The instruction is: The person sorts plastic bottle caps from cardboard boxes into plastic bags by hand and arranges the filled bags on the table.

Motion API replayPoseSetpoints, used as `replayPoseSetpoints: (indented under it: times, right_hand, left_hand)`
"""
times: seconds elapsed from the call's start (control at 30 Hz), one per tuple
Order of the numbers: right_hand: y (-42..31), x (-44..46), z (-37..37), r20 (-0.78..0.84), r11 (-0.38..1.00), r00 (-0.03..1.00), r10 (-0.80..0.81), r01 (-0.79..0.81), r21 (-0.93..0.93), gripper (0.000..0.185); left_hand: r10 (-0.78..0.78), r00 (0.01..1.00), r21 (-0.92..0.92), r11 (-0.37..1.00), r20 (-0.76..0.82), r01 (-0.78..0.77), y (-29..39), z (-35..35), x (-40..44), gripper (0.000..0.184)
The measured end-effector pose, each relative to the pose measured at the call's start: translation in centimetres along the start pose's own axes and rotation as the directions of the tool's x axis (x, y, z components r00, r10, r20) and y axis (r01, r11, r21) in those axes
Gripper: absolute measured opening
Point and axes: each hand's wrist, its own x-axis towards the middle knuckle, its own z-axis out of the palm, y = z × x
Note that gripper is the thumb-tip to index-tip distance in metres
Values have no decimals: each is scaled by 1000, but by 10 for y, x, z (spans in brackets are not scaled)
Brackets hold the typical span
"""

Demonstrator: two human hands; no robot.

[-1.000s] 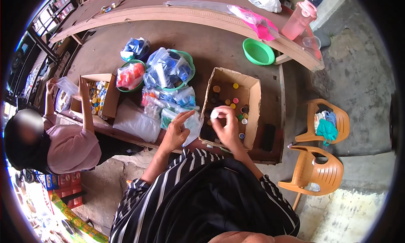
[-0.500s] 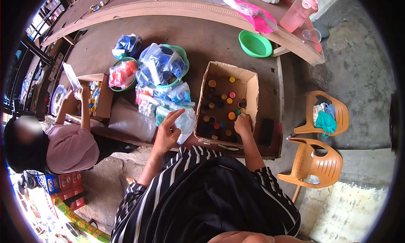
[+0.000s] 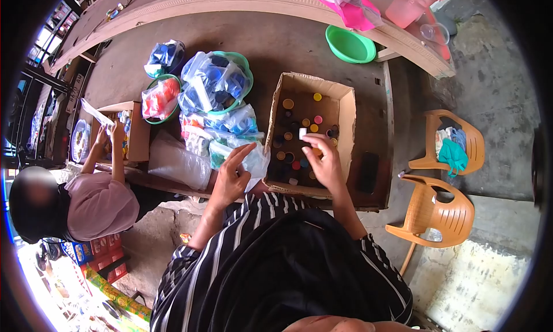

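Observation:
Over the cardboard box (image 3: 344,133) is my right hand (image 3: 326,166), its thumb and fingers closed at a small white cap (image 3: 302,133) by the fingertips. Inside the box lie many loose caps, among them a yellow cap (image 3: 317,96), a pink cap (image 3: 318,119) and dark ones. My left hand (image 3: 231,179) is left of the box, in front of the filled plastic bags (image 3: 239,120). Its index finger points outward, the others are partly bent, and I see nothing held in it.
Bagged blue caps fill a green basin (image 3: 249,81); red ones sit in a smaller basin (image 3: 163,120). At left, a co-worker (image 3: 101,205) handles a sheet by another box (image 3: 138,133). A green bowl (image 3: 350,44), a dark phone (image 3: 367,172) and orange chairs (image 3: 455,219) are at right.
My right hand has risen from the box's right side and moved left and away from me, now with a white cap at its fingertips. My left hand stays almost in place.

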Motion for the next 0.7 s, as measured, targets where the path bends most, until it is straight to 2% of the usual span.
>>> replayPoseSetpoints:
  times: [0.07,0.1,0.13,0.2,0.27,0.3,0.33,0.4,0.43,0.47,0.5,0.6,0.7]
  right_hand:
    - [-49,6,3,43,990,989,-138,137,34,21]
    - [-55,6,8,131,983,977,-167,155,100,23]
    - [-62,9,9,271,978,940,-208,193,81,22]
    - [-55,12,16,259,955,921,-292,268,125,14]
    - [-27,12,18,165,988,985,-57,32,149,6]
    - [-7,11,20,167,983,983,77,-103,153,7]
    - [20,6,23,203,996,975,85,-79,-39,5]
    - [68,-23,33,398,926,869,296,-158,-344,19]
    - [91,-40,44,463,878,803,375,-147,-456,28]
    - [103,-54,49,512,819,727,457,-120,-561,38]
    - [100,-58,55,492,722,637,593,-150,-675,49]
    - [97,-68,63,484,680,634,603,-91,-728,51]
    - [106,-65,66,534,720,618,577,-75,-690,43]
  left_hand:
    - [-9,1000,4,1000,6,9,1,4,4,69]
    - [-12,1000,4,1000,9,12,2,5,5,69]
    - [-8,1000,2,1000,13,8,2,7,6,69]
    - [-2,1000,-3,1000,14,2,3,7,8,70]
    - [2,1000,17,1000,4,-2,4,5,6,70]
    - [1,1000,28,1000,-3,-1,4,4,5,71]
    - [-6,1000,27,1000,-7,6,3,3,3,71]
    - [-15,1000,27,1000,-14,15,3,2,1,70]
    - [-15,1000,17,1000,-17,15,1,1,1,70]
    - [-15,1000,6,1000,-22,15,-2,2,0,70]
    - [-16,999,-5,1000,-28,16,-3,2,0,70]
    - [-11,999,0,1000,-42,11,-3,4,1,70]
    - [-16,999,13,1000,-35,17,-2,6,2,70]
